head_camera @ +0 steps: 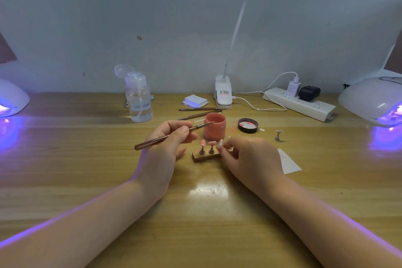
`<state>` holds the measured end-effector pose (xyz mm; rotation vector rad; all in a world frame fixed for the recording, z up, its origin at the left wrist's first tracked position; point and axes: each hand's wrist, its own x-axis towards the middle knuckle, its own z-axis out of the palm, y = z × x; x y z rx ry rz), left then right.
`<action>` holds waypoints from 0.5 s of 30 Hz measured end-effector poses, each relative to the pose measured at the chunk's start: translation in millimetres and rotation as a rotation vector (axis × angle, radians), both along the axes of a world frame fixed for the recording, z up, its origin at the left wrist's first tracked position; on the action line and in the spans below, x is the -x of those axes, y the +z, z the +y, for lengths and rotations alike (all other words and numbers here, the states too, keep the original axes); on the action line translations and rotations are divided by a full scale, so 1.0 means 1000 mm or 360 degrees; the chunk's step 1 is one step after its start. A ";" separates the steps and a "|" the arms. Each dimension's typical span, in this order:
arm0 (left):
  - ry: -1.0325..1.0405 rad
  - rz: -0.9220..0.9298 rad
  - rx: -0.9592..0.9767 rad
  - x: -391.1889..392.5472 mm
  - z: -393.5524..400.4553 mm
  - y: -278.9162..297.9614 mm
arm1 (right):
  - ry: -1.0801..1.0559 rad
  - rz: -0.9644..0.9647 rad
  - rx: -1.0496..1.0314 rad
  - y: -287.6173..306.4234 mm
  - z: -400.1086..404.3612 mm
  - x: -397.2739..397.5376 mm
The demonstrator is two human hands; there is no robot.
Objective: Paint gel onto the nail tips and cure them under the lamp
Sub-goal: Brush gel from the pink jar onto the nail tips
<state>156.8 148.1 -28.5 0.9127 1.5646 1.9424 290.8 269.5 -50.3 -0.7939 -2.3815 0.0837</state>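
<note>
Far left on the worktop (65, 180), a curing lamp (12, 99) glows violet. Next comes a clear pump bottle (139, 98) with its cap flipped up. The left hand (167, 146) is curled round a brush (169, 135), thumb and fingers pinching the handle, the bristle end reaching to the rim of the open pink gel jar (215, 126). Two spare brushes (200, 113) lie behind the jar, near a stack of white pads (195, 101) and the clip base of the desk lamp (223, 93). Just in front of the jar sits a small wooden block (205, 156) carrying two pink-coated nail tips (207, 143) on stands. The right hand (250, 159) rests at the block's right end, fingers bent, pinching a pale nail tip (220, 143). Right of the jar lies its lid (248, 125), then a lone stand with a tip (278, 135), a paper slip (289, 162), a power strip (300, 103), and a second curing lamp (374, 100) lit violet.
</note>
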 end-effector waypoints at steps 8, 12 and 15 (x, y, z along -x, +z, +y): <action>0.0228 0.0647 0.0170 0.026 0.029 0.039 | 0.0199 0.0181 0.0192 0.002 -0.002 -0.006; 0.0232 0.1034 0.0551 0.031 0.060 0.067 | 0.0211 0.0225 0.0188 0.001 -0.001 -0.008; 0.0118 0.1101 0.0768 0.031 0.081 0.078 | 0.0213 0.0240 0.0231 0.002 0.002 -0.008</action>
